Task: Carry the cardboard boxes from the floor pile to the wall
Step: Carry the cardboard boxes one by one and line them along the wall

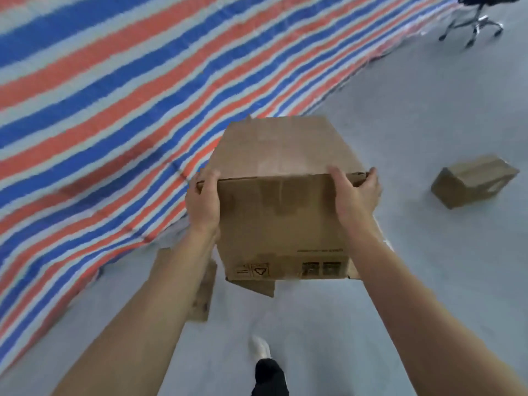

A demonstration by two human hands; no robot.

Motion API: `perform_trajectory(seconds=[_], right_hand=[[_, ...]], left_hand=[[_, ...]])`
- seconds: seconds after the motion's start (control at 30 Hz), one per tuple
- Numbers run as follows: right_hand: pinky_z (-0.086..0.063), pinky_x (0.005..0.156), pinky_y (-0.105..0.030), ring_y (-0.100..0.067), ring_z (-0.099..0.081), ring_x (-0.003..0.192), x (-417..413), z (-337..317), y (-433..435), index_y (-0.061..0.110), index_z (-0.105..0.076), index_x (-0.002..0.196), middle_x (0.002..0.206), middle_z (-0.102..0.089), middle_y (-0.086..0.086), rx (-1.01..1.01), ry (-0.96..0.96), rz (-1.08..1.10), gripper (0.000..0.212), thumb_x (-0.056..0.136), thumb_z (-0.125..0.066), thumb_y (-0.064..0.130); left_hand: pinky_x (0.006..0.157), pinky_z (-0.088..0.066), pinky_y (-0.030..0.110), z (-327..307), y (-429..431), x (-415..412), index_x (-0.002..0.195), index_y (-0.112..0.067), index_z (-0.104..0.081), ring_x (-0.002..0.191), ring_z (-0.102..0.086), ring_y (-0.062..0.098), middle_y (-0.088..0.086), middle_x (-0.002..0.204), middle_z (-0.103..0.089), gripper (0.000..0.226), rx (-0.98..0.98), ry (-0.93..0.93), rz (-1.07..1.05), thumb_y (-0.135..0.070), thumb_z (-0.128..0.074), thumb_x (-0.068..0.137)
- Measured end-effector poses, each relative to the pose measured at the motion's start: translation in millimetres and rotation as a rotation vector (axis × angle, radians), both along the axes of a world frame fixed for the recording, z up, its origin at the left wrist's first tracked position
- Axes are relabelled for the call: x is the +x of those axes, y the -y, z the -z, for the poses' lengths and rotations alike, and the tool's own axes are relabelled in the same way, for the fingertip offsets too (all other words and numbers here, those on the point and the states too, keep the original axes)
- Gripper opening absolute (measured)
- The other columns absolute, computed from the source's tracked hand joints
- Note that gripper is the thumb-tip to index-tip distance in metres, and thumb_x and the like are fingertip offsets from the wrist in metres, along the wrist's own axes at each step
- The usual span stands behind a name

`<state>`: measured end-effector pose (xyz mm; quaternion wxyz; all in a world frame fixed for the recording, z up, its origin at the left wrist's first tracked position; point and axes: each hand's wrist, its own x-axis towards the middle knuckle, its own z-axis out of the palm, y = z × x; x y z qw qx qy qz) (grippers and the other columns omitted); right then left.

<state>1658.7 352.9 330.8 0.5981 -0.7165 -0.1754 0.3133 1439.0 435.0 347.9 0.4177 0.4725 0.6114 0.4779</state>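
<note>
Cardboard box (281,207), plain brown with printed black symbols near its lower edge, gripped at its top corners by left hand (203,201) and right hand (355,195).

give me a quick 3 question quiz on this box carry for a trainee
1. True or false: the left hand and right hand both grip the box.
2. What lies on the floor to the right of the held box? A bucket; B small box; C ladder.
3. Fill in: the striped tarp fills the ___ side of the view.
Key: 1 true; 2 B; 3 left.
</note>
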Motion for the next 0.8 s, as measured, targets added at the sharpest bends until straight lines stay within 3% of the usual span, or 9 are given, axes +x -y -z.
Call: perform_trajectory(seconds=[0.1, 0.27, 0.4, 0.63, 0.73, 0.8], right_hand=[[-0.035, 0.110, -0.042, -0.024, -0.037, 0.136, -66.0, -36.2, 0.5, 0.028, -0.030, 0.154, 0.148, -0.033, -0.002, 0.091, -0.042, -0.196, 0.089, 0.081, -0.070, 0.058], [-0.043, 0.094, -0.028, -0.016, -0.047, 0.125, -183.3, -85.5, 21.5, 0.035, -0.034, 0.149, 0.143, -0.044, 0.003, 0.267, -0.102, -0.461, 0.084, 0.079, -0.078, 0.053], [-0.035, 0.103, -0.031, -0.014, -0.042, 0.128, -292.9, -124.8, 56.8, 0.031, -0.031, 0.151, 0.145, -0.043, 0.004, 0.381, -0.053, -0.695, 0.083, 0.084, -0.077, 0.047], [-0.040, 0.111, -0.041, -0.009, -0.045, 0.123, -531.9, -150.7, 158.5, 0.037, -0.030, 0.147, 0.137, -0.043, 0.015, 0.475, 0.012, -0.995, 0.086, 0.078, -0.076, 0.059], [-0.043, 0.111, -0.044, -0.012, -0.046, 0.124, -638.8, -153.1, 209.6, 0.035, -0.029, 0.148, 0.140, -0.044, 0.011, 0.500, 0.003, -1.133, 0.086, 0.080, -0.076, 0.057], [-0.044, 0.108, -0.038, -0.010, -0.046, 0.123, -708.7, -153.7, 243.5, 0.035, -0.028, 0.149, 0.138, -0.043, 0.013, 0.504, -0.002, -1.206, 0.085, 0.082, -0.076, 0.054]], left_hand=[[0.081, -0.049, 0.029, -44.7, 37.6, -74.0, 0.125, -0.034, -0.058, 0.103, -0.058, 0.007, -0.012, 0.114, -0.062, 0.039, 0.032, 0.046, -0.178, -0.050, -0.061, 0.090], [0.079, -0.043, 0.029, -97.4, 112.2, -193.8, 0.119, -0.034, -0.061, 0.101, -0.054, 0.003, -0.018, 0.110, -0.060, 0.030, 0.114, 0.121, -0.442, -0.044, -0.063, 0.091], [0.082, -0.040, 0.029, -124.2, 188.8, -296.5, 0.120, -0.036, -0.057, 0.106, -0.051, 0.003, -0.018, 0.115, -0.057, 0.033, 0.183, 0.156, -0.638, -0.048, -0.063, 0.090], [0.098, -0.046, 0.037, -140.4, 358.8, -502.3, 0.121, -0.036, -0.058, 0.107, -0.054, 0.005, -0.016, 0.119, -0.060, 0.034, 0.279, 0.208, -0.946, -0.047, -0.064, 0.090], [0.095, -0.047, 0.036, -137.8, 436.6, -589.4, 0.124, -0.036, -0.056, 0.112, -0.055, 0.009, -0.014, 0.121, -0.060, 0.040, 0.316, 0.235, -1.101, -0.048, -0.067, 0.088], [0.091, -0.043, 0.033, -138.7, 487.0, -640.8, 0.129, -0.032, -0.056, 0.107, -0.053, 0.007, -0.014, 0.120, -0.059, 0.044, 0.328, 0.258, -1.194, -0.047, -0.065, 0.089]])
